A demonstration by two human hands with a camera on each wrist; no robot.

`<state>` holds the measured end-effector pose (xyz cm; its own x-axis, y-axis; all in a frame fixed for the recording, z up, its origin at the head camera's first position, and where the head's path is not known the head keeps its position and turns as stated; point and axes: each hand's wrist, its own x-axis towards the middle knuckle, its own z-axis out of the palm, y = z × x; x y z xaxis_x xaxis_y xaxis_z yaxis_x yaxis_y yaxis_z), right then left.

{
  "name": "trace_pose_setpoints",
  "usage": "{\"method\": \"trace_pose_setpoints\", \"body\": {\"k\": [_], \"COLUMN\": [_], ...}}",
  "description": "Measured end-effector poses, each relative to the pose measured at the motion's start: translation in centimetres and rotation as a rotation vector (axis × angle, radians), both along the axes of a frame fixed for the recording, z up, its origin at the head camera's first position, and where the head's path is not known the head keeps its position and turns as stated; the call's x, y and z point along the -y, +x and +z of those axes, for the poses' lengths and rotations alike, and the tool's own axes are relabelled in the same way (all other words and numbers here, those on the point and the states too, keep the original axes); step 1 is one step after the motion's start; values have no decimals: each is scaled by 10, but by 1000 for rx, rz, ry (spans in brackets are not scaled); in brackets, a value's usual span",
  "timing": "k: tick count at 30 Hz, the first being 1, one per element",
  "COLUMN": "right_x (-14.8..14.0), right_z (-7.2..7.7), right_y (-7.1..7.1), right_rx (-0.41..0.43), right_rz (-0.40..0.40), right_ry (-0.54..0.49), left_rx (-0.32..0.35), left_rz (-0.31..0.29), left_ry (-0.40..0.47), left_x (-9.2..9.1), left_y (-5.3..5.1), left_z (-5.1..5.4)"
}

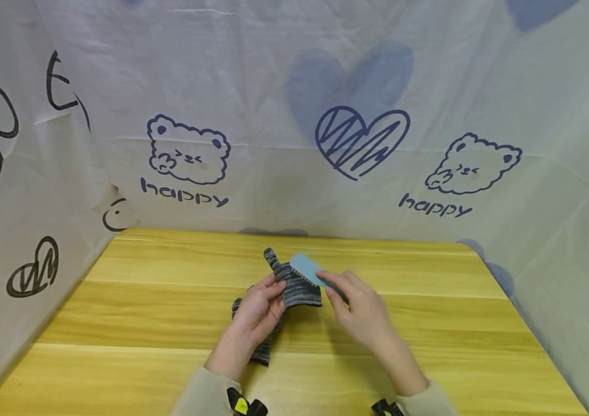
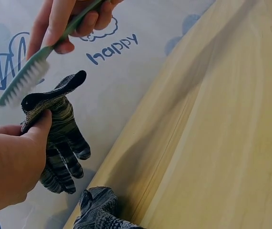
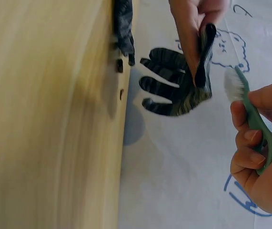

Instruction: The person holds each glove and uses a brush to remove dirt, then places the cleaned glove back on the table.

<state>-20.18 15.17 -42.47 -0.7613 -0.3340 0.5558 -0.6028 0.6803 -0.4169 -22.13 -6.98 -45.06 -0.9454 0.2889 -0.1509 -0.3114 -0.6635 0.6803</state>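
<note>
My left hand (image 1: pixel 259 309) pinches a dark grey striped knit glove (image 1: pixel 302 288) near its cuff, thumb on one side, and holds it above the table. In the left wrist view the fingers of the glove (image 2: pixel 62 143) hang down. A blue-green brush (image 1: pixel 306 268) with white bristles is gripped by my right hand (image 1: pixel 359 306). In the right wrist view the bristles of the brush (image 3: pixel 234 85) face the glove, with a small gap between them. Beneath my left hand a second glove (image 1: pixel 261 351) of the same knit lies on the table, partly hidden by that hand.
The wooden table (image 1: pixel 144 323) has yellow grain and spreads out on both sides of my hands. Behind it hangs a pale cloth (image 1: pixel 268 173) printed with hearts, bears and lettering; it also runs along the left and right sides.
</note>
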Motion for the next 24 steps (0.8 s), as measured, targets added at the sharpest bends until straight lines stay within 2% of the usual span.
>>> {"method": "trace_pose_setpoints", "body": {"k": [8,15,24], "right_x": [9,4,-3], "right_z": [-7,-9,-8], "right_y": [1,-4,-7], "right_rx": [55,-1,-72], "right_rz": [21,18,-19], "right_ry": [50,17,-23], "left_rx": [-12,-12,-66], "left_rz": [1,-5,-31], "left_ry": [66,81,147], "left_x": [0,1,0], "left_y": [-1,0,0], "left_z": [1,2,2]}}
